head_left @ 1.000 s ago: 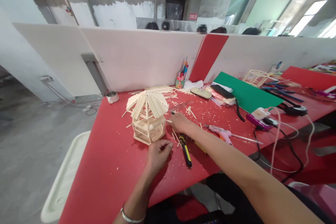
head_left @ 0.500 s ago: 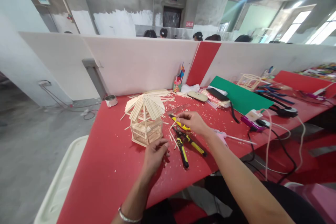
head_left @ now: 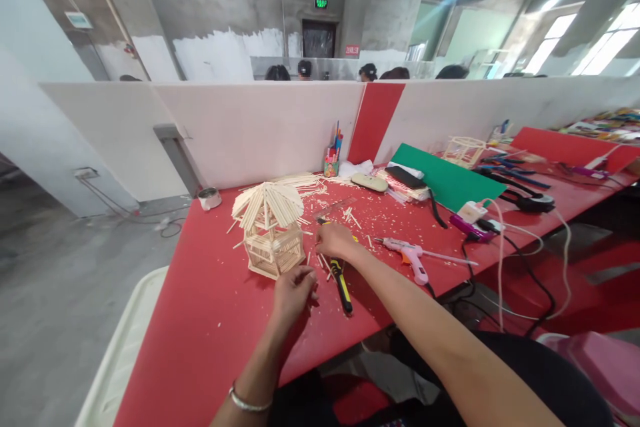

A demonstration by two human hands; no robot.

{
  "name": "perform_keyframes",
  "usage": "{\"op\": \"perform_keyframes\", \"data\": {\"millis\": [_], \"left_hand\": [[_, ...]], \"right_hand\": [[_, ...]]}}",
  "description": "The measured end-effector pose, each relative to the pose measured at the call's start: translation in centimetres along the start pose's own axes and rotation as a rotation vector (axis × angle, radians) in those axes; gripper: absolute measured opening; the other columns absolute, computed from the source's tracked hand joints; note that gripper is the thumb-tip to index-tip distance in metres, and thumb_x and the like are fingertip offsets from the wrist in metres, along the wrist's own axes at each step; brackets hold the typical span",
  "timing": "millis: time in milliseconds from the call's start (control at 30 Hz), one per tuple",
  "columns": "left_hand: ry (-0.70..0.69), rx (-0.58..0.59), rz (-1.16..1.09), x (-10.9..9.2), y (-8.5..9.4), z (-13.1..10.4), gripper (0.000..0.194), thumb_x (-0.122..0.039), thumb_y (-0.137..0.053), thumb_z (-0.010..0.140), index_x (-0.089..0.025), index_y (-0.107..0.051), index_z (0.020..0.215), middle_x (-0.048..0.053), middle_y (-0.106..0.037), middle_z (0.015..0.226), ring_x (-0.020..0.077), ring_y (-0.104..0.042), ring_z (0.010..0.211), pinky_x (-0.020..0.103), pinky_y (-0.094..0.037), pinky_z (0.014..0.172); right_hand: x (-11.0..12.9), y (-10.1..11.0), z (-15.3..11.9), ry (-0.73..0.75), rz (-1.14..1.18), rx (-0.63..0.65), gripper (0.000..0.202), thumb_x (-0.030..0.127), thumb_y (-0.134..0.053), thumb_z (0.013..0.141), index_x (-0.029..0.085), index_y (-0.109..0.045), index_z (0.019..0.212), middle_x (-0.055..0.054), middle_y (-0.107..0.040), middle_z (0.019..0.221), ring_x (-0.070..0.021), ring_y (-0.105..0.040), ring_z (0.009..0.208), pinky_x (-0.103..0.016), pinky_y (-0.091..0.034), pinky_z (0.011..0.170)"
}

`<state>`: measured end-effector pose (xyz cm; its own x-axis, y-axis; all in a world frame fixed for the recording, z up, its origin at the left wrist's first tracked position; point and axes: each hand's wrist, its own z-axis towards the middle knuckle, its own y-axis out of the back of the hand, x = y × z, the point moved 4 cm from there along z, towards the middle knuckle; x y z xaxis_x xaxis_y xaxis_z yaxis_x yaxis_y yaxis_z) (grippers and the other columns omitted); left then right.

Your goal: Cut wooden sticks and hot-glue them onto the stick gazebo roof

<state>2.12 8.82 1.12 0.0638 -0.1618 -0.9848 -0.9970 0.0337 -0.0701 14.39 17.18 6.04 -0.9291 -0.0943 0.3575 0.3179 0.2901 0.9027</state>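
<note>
A small pavilion model (head_left: 274,255) built of thin wooden sticks, with a peaked stick roof (head_left: 267,205), stands upright on the table. Close to the front right corner of its base is my left hand (head_left: 295,290), thumb and fingers drawn together; whatever they may hold is hidden. My right hand (head_left: 336,240) reaches in just right of the model, fingers curled downward over a few short loose sticks (head_left: 324,265). What lies in that grip I cannot make out. Beneath the right wrist are pliers with yellow-and-black handles (head_left: 342,288), partly covered.
A pink glue gun (head_left: 411,257) lies to the right. Behind are loose sticks (head_left: 300,181), a pen cup (head_left: 331,165), an oval case (head_left: 369,182) and a green board (head_left: 445,177). A tin (head_left: 209,198) sits at the back left. Cables (head_left: 500,280) trail from a purple power strip (head_left: 470,228).
My right hand has moved left and slightly down, toward the model, its fingers curling downward. It now covers more of the pliers, and the glue gun shows fully. My left hand barely moved.
</note>
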Motion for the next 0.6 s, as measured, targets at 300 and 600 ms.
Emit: {"op": "perform_keyframes", "data": {"millis": [300, 600], "left_hand": [[-0.039, -0.004, -0.004, -0.2, -0.1, 0.0, 0.026, -0.037, -0.067, 0.061, -0.013, -0.062, 0.067, -0.002, -0.055, 0.045, 0.0118, -0.05, 0.034, 0.025, -0.046, 0.032], [-0.118, -0.076, -0.005, -0.7, 0.3, -0.1, 0.024, -0.036, -0.069, 0.064, -0.013, -0.067, 0.071, -0.003, -0.052, 0.043, 0.0116, -0.049, 0.036, 0.021, -0.041, 0.034]], "right_hand": [[0.3, -0.6, 2.0, -0.109, 0.05, 0.037, 0.032, 0.034, -0.054, 0.089, 0.018, -0.054, 0.117, -0.007, -0.056, 0.118, -0.0195, -0.058, 0.099, -0.039, -0.05, 0.083], [-2.1, 4.1, -0.7, 0.056, 0.519, -0.131, 0.029, 0.035, -0.056, 0.088, 0.014, -0.059, 0.108, -0.005, -0.061, 0.107, -0.0172, -0.06, 0.088, -0.034, -0.052, 0.074]]}}
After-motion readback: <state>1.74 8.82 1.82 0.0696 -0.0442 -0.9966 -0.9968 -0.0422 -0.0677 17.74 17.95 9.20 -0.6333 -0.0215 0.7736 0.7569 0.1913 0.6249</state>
